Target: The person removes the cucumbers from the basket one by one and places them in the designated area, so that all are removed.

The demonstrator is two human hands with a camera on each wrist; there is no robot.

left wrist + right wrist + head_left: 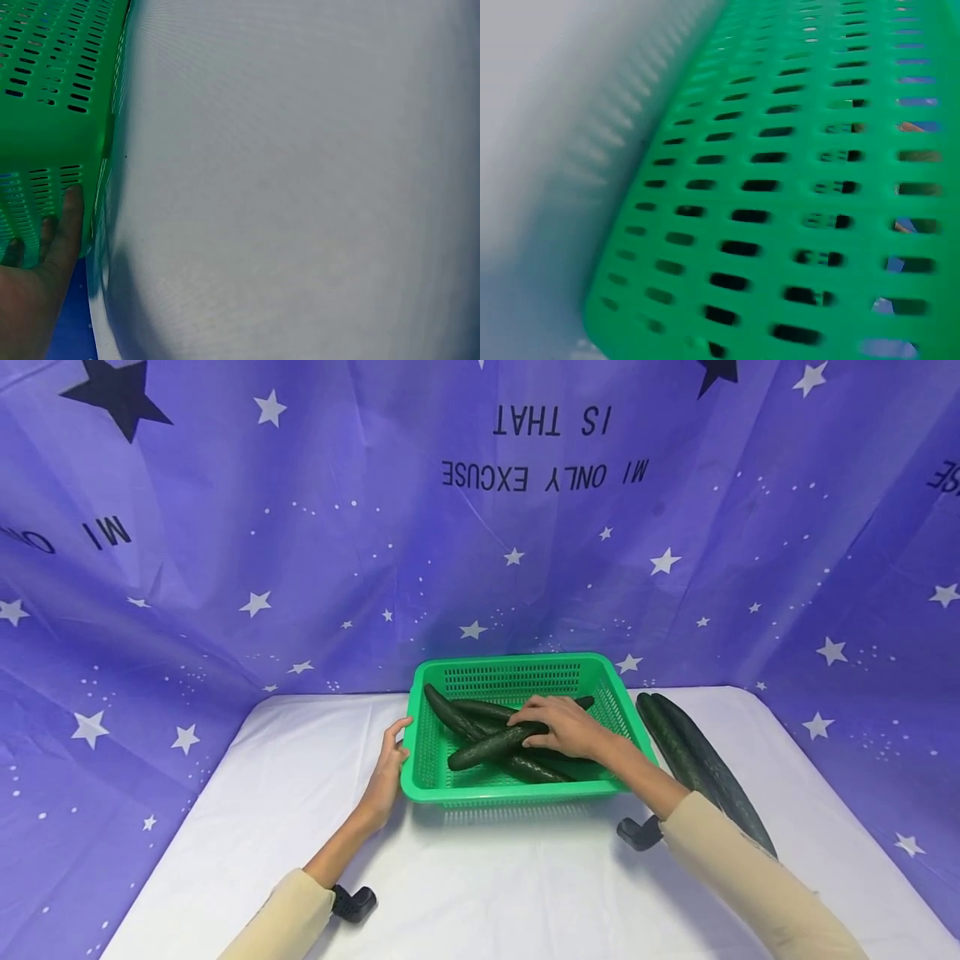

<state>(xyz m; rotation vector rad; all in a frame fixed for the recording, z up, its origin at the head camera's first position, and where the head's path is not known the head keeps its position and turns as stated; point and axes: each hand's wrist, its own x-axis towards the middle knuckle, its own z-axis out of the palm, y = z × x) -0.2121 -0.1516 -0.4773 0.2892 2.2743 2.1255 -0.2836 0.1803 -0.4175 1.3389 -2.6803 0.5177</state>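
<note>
Right sleeve (pixel 757 885) is closest: your right hand (pixel 567 727) grips the top cucumber (pixel 487 748) in the basket (pixel 517 793), left hand (pixel 384 779) fingers touch its side, unclenched; if your hold's off-centre, the free end could dip, snag and drag the basket.

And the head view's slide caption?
Right-hand fingers grip a long dark green cucumber in a rectangular green plastic basket.

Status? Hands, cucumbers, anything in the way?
Left hand touching green basket. Right hand gripping top cucumber inside. Two cucumbers outside, right of basket. No obstruction seen.
</note>
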